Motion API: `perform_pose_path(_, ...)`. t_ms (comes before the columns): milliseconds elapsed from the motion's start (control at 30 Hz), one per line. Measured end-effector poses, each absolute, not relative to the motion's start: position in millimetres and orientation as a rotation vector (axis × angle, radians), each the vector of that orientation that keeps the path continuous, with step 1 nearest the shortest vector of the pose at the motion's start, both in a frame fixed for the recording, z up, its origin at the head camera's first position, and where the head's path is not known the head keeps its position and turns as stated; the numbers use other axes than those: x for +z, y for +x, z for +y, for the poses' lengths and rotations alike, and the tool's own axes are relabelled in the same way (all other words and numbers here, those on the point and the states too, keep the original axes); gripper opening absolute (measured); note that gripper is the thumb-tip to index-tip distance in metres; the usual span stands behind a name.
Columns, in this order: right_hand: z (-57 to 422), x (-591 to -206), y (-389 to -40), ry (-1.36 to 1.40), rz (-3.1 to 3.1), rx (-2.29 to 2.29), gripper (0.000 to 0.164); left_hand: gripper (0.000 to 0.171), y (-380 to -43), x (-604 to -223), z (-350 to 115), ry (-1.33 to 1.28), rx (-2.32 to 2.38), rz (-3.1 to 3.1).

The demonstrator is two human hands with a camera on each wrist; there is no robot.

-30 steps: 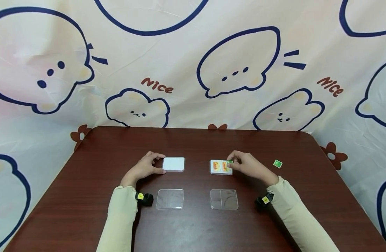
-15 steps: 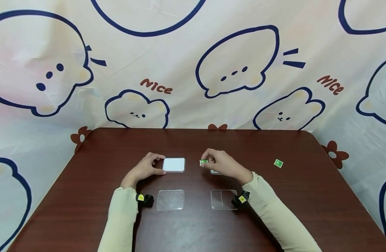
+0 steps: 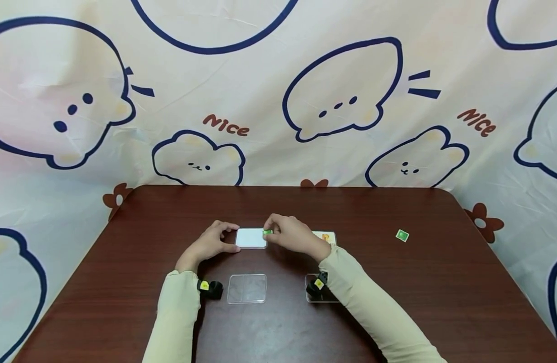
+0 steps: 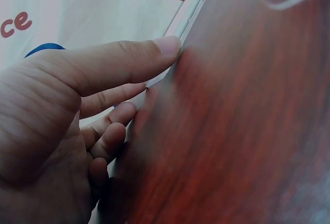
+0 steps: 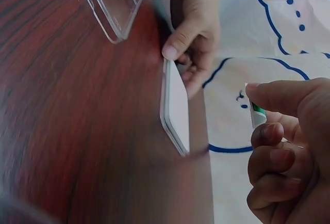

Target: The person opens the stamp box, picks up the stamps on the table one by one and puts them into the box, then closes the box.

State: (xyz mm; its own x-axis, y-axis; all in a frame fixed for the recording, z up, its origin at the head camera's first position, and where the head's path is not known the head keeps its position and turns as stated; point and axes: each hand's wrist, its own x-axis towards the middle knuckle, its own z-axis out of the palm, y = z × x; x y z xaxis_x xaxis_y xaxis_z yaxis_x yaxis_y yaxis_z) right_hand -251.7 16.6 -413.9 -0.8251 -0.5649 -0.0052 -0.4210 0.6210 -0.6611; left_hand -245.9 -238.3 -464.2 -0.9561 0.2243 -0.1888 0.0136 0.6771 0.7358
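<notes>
My left hand (image 3: 208, 245) grips a flat white-topped case with a clear rim (image 3: 250, 238) by its left end, thumb on the near corner and index finger on the far one. The thumb (image 4: 167, 45) shows against its edge in the left wrist view. Above the case's right end, my right hand (image 3: 294, 235) pinches a small green-and-white square piece (image 5: 258, 111) between thumb and index finger. In the right wrist view this piece stands apart from the white top. A second case (image 3: 326, 236), with orange-yellow pictures, lies partly hidden behind the right hand and forearm.
Two clear plastic lids lie nearer me: the left lid (image 3: 246, 289) is in full view, the right lid (image 3: 307, 292) is partly under the right wrist camera. Another green square (image 3: 402, 235) lies farther right on the brown table (image 3: 442, 282). A patterned cloth hangs behind.
My right hand has carried the green square leftward from the pictured case to the white-topped case. The left hand has kept its grip in place.
</notes>
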Motion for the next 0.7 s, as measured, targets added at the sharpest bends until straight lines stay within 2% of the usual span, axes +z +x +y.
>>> perform_pose_path(700,-30,-437,-258,-0.701,2.731,-0.787,0.024,0.056,-245,-462,-237,0.200,1.123,2.650)
